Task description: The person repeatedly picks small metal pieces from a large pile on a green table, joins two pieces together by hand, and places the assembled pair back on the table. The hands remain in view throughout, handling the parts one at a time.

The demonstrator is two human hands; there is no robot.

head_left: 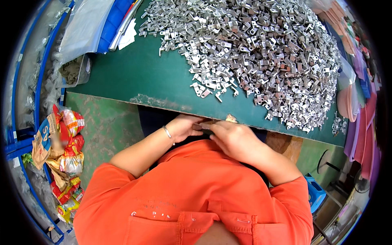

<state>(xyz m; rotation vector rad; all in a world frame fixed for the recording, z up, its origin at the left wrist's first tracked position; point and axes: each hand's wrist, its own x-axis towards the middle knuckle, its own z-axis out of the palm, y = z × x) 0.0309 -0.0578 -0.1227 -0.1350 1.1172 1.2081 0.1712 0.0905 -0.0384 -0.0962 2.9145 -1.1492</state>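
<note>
My left hand point(183, 127), with a silver bracelet at its wrist, is at the table's front edge, its fingers closed. My right hand point(234, 138) meets it from the other side, thumb and fingers bent inward. Between the fingertips shows a small brownish-grey metal piece point(202, 127); its exact kind is too small and too covered to tell. Just beyond the hands, a huge heap of small bent metal brackets point(253, 49) with holes spreads over the green tabletop point(118, 75). A few stray brackets point(219, 97) lie at the heap's near side.
A worn, chipped spot point(231, 118) marks the table edge beside my right hand. At the back left are a blue bin point(112, 26), a metal rod point(122, 30) and a clear tub point(77, 71). Blue racking, snack packets point(71, 147), stacked coloured sheets point(367, 122) and a blue stool point(315, 194) surround me.
</note>
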